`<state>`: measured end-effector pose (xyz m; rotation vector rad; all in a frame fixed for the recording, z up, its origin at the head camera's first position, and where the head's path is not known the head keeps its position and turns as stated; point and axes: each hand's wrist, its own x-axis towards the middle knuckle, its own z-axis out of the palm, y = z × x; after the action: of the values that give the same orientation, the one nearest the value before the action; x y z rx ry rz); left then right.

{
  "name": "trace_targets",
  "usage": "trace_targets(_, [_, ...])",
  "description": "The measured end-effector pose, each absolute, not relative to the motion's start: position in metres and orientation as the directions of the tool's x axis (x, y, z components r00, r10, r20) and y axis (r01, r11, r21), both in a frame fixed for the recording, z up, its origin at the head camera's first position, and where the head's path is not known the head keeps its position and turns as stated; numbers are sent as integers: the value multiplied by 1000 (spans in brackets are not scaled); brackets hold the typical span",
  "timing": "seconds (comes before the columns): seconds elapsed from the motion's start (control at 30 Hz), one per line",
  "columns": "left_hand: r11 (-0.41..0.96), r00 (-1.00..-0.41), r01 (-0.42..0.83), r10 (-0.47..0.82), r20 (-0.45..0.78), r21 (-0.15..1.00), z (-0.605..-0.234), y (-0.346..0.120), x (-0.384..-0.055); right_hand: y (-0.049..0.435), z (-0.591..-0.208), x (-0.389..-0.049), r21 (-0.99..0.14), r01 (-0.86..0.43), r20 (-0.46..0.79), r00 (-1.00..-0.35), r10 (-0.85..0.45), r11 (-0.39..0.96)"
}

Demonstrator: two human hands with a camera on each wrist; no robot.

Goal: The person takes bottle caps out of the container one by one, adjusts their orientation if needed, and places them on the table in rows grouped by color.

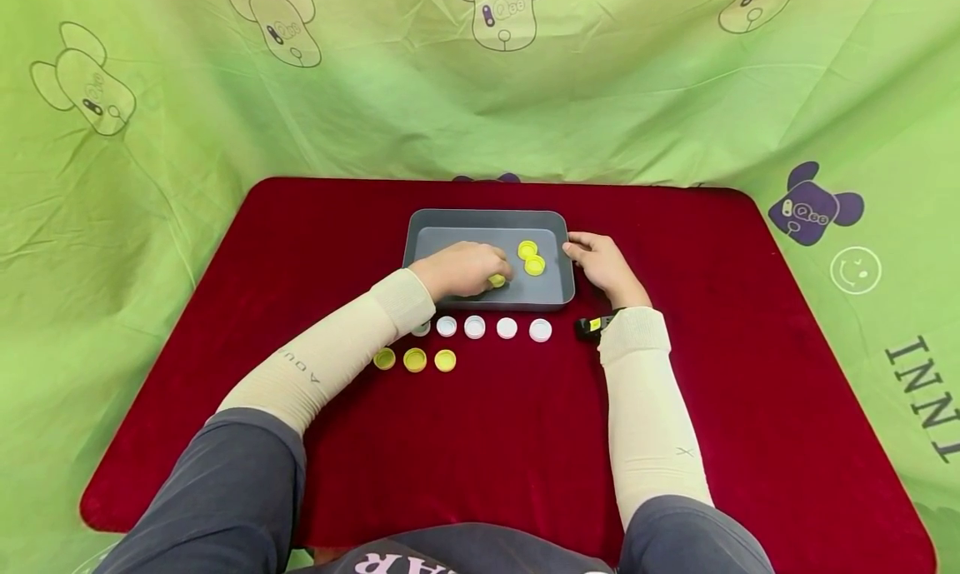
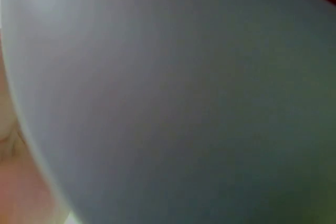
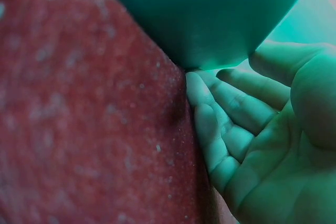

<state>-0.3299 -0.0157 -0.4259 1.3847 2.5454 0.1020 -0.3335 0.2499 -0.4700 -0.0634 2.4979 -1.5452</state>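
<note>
A grey rectangular tray point(image 1: 465, 239) lies on the table, with two yellow bottle caps point(image 1: 534, 265) touching each other in its right half. My left hand point(image 1: 465, 269) reaches over the tray's near left side and pinches another yellow cap point(image 1: 497, 281) close over its floor. At the tray's right end, my right hand point(image 1: 602, 264) rests against the outer wall. In the right wrist view its thumb point(image 3: 278, 61) touches the tray wall point(image 3: 210, 19), while the other fingers lie loosely extended by the bottom edge. A blurred grey surface point(image 2: 173, 98) fills most of the left wrist view.
In front of the tray runs a row of several white caps point(image 1: 475, 327), the leftmost partly hidden by my left sleeve. Nearer stand three yellow caps point(image 1: 415, 360) in a row. A black strapped device point(image 1: 592, 327) sits at my right wrist. Red cloth point(image 1: 517, 441) covers the table.
</note>
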Motion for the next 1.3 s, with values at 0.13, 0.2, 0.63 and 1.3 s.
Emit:
trace_targets(0.13, [547, -524, 819, 836, -164, 172, -425, -19, -329, 249, -470, -333, -889, 71, -151, -978, -143, 453])
trace_targets(0.2, [545, -524, 820, 838, -153, 173, -424, -21, -328, 249, -470, -332, -889, 71, -149, -979, -139, 453])
trace_targets(0.63, [537, -525, 826, 844, -112, 169, -417, -27, -321, 249, -469, -332, -886, 79, -159, -977, -140, 456])
trace_targets(1.3, [532, -532, 832, 846, -42, 156, -409, -43, -307, 249, -471, -333, -885, 77, -156, -978, -136, 459])
